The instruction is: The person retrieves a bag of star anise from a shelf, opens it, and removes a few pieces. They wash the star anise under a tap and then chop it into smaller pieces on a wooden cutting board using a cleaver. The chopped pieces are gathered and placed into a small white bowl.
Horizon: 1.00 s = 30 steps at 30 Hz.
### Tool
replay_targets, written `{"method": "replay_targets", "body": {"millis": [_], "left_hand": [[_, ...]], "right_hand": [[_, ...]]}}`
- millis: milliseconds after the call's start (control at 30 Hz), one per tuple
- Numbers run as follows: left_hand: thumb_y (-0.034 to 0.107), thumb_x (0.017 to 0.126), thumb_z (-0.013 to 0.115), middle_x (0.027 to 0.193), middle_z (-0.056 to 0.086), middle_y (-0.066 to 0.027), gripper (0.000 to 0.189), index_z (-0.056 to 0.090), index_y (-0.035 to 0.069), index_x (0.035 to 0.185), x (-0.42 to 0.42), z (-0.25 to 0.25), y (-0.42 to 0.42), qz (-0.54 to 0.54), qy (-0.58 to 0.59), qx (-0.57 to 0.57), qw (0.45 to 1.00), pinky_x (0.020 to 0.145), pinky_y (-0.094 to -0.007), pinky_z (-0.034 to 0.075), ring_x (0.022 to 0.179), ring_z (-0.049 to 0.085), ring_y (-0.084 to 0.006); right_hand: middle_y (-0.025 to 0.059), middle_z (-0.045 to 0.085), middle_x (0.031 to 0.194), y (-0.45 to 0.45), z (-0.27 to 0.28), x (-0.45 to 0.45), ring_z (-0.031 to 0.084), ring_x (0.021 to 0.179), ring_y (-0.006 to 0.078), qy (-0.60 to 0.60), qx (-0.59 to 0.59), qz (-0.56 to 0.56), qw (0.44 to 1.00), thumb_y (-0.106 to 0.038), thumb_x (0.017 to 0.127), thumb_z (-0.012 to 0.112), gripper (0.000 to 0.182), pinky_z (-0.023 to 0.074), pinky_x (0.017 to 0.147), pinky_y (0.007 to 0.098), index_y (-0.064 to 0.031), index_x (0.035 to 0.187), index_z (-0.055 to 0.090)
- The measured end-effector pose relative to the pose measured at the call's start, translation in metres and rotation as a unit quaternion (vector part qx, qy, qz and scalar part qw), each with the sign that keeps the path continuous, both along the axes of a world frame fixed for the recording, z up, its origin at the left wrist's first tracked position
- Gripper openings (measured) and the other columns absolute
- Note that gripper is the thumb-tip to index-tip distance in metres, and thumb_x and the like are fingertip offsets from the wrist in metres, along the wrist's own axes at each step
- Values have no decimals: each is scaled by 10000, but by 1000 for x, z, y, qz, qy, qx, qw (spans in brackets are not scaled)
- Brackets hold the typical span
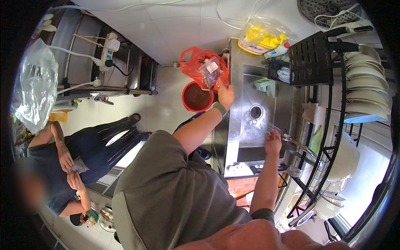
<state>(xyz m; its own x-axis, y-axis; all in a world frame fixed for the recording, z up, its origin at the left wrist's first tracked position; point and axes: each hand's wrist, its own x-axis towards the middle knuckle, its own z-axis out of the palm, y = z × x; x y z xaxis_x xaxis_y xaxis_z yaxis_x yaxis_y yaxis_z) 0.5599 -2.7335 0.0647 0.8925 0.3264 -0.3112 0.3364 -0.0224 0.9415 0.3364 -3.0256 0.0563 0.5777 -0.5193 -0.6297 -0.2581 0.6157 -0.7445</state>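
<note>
Stretched out beyond the sink's near edge, my left hand has its fingertips at a red plastic bag. A small clear packet with a white label lies over the bag's opening; whether my fingers grip either is unclear. Below the bag stands a red bucket with dark contents. My right hand is over the steel sink, its fingers bunched beside the faucet's spout. Something transparent, water or thin plastic, shows at those fingertips. A pale green plastic holder sits in the sink.
A black wire rack with stacked plates stands behind the sink. A yellow bottle is at the sink's far corner. Another person, holding a small packet, stands at left near a metal shelf with a power strip.
</note>
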Motion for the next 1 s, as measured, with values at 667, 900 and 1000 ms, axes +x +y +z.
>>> {"method": "replay_targets", "body": {"millis": [667,900,1000], "left_hand": [[147,855,549,1038,672,-242,565,443,22,1395,7,-66,41,59,68,9,996,849,-413,492,944,668,-333],[97,873,542,806,627,-137,637,312,-1,1459,-53,23,10,-99,-63,19,993,675,-362,490,707,614,-243],[46,875,542,803,612,-91,561,390,32,1415,-91,34,-17,-219,-97,-71,968,657,-315,492,690,595,-190]], "right_hand": [[20,574,836,-14,-14,19,487,634,114,53,-71,49,995,-130,982,547,60,377,497,255,-125,1040,561],[-13,516,775,2,-5,7,468,654,107,5,-11,-40,999,-181,960,560,63,382,561,260,-134,974,600],[11,602,827,6,-10,6,572,781,138,-102,-68,20,992,-225,944,635,154,463,701,288,-87,886,601]]}}
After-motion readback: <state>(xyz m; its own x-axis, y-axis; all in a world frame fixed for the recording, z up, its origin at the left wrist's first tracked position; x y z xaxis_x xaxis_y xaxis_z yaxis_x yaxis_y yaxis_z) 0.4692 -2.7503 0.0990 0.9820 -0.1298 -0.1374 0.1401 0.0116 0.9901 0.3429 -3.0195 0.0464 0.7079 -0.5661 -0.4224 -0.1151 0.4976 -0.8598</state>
